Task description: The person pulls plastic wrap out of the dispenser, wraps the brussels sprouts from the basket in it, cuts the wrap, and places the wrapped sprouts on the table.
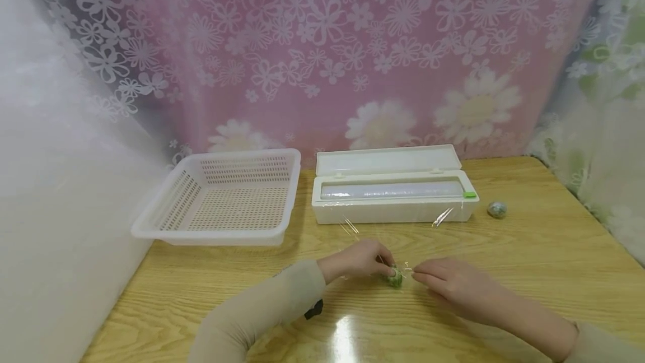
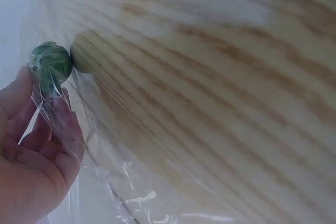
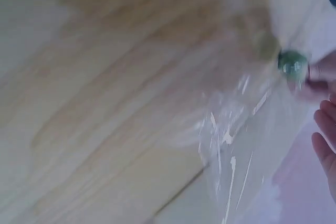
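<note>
Holding a small green Brussels sprout (image 1: 396, 279) between thumb and curled fingers, the left hand (image 1: 364, 257) works at the near side of a wood-grain table (image 1: 544, 245). The sprout sits low at the tabletop, in front of the cling-film dispenser (image 1: 327, 213) and well apart from it; in the left wrist view, clear cling film (image 3: 226, 135) lies over the sprout and part of the fingers, creased and bright with glints. The right hand (image 1: 456, 286) is just beside the sprout, on its right, with fingers close together and nearly straight, their tips pointing toward the left hand; whether they pinch the film cannot be told. The dispenser is a long white box with its lid (image 1: 388, 160) raised at the back, a film roll (image 1: 393, 190) lying inside and a green slider (image 1: 470, 195) at the right end of its front edge. Film hangs over the box's front. Right of the dispenser lies a small ball in shiny wrapping (image 1: 496, 209). To the left stands a white perforated plastic basket (image 1: 201, 234). A pink floral curtain (image 1: 312, 66) hangs behind the table.
</note>
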`<control>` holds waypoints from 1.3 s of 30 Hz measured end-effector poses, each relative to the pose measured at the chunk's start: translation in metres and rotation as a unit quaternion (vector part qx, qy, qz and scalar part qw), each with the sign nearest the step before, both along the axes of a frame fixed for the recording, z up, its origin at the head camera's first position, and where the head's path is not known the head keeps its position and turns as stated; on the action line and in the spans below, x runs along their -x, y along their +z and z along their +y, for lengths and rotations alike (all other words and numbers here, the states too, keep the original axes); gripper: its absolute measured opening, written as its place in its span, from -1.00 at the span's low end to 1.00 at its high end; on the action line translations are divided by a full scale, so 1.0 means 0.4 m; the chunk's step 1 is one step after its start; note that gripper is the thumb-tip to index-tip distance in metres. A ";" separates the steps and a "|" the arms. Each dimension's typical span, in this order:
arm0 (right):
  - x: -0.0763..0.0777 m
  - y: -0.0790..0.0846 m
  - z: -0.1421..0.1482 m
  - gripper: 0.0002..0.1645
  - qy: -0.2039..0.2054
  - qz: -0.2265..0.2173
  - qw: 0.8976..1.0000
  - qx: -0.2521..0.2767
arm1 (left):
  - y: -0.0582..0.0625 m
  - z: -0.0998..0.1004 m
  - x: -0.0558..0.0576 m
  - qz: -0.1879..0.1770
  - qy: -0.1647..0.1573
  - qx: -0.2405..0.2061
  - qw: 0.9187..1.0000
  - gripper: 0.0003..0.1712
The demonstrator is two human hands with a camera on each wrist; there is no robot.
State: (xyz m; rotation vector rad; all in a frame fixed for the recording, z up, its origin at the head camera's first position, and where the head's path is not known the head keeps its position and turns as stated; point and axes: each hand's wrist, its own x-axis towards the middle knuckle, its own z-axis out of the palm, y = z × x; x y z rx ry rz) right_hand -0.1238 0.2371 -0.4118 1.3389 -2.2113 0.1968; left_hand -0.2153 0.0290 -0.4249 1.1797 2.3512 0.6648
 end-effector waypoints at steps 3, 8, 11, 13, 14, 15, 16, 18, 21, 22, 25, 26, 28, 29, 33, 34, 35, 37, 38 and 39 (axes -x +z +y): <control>-0.001 -0.007 -0.022 -0.39 -0.005 -0.009 0.999 -0.047 | -0.003 0.000 0.008 0.006 0.009 0.000 1.000 -0.86; 0.012 -0.015 -0.039 -0.30 -0.030 -0.042 0.996 -0.075 | -0.001 -0.001 0.009 -0.022 0.040 -0.013 0.999 -0.79; 0.025 -0.024 -0.045 -0.38 -0.022 -0.053 0.995 -0.077 | -0.002 -0.002 0.007 -0.041 0.056 -0.028 0.997 -0.73; 0.034 -0.029 -0.050 -0.52 -0.014 -0.057 0.996 -0.066 | -0.004 -0.003 0.008 -0.046 0.065 -0.034 0.996 -0.69; 0.039 -0.030 -0.053 -0.62 -0.013 -0.063 0.996 -0.060 | -0.004 -0.004 0.009 -0.041 0.071 -0.032 0.996 -0.66; 0.043 -0.031 -0.056 -0.66 -0.018 -0.074 0.995 -0.059 | -0.001 -0.006 0.008 -0.028 0.076 -0.027 0.996 -0.64; 0.046 -0.030 -0.059 -0.66 -0.023 -0.088 0.994 -0.055 | 0.002 -0.007 0.007 -0.009 0.080 -0.023 0.997 -0.62; 0.051 -0.025 -0.064 -0.58 -0.035 -0.123 0.990 -0.053 | 0.011 -0.011 0.001 0.048 0.084 -0.011 0.995 -0.59; 0.057 -0.016 -0.066 -0.56 -0.054 -0.185 0.980 -0.059 | 0.033 -0.017 -0.013 0.165 0.060 0.005 0.984 -0.62; 0.060 -0.013 -0.067 -0.58 -0.054 -0.204 0.976 -0.056 | 0.038 -0.018 -0.019 0.203 0.045 0.008 0.978 -0.64; 0.074 -0.007 -0.065 -0.63 -0.057 -0.264 0.962 -0.044 | 0.049 -0.018 -0.038 0.284 -0.008 0.031 0.958 -0.64; 0.079 -0.005 -0.065 -0.64 -0.058 -0.287 0.955 -0.037 | 0.050 -0.017 -0.045 0.300 -0.022 0.043 0.953 -0.63; 0.089 -0.002 -0.063 -0.66 -0.065 -0.331 0.941 -0.027 | 0.048 -0.014 -0.056 0.305 -0.031 0.065 0.950 -0.60; 0.094 -0.001 -0.062 -0.66 -0.068 -0.350 0.934 -0.022 | 0.047 -0.013 -0.060 0.296 -0.029 0.075 0.952 -0.59; 0.106 0.004 -0.062 -0.61 -0.086 -0.412 0.907 -0.005 | 0.042 -0.005 -0.063 0.262 -0.002 0.087 0.961 -0.59; 0.108 0.006 -0.062 -0.60 -0.093 -0.421 0.902 -0.002 | 0.040 -0.003 -0.061 0.255 0.002 0.085 0.963 -0.60; 0.108 0.010 -0.063 -0.59 -0.101 -0.426 0.899 -0.002 | 0.038 -0.002 -0.059 0.248 0.004 0.082 0.965 -0.62; 0.107 0.016 -0.065 -0.59 -0.126 -0.411 0.903 -0.007 | 0.033 0.000 -0.051 0.238 0.005 0.075 0.968 -0.65; 0.107 0.019 -0.067 -0.61 -0.138 -0.393 0.909 -0.011 | 0.029 0.000 -0.047 0.231 0.006 0.072 0.970 -0.66; 0.106 0.022 -0.070 -0.62 -0.150 -0.373 0.916 -0.014 | 0.026 0.000 -0.041 0.219 0.009 0.065 0.974 -0.67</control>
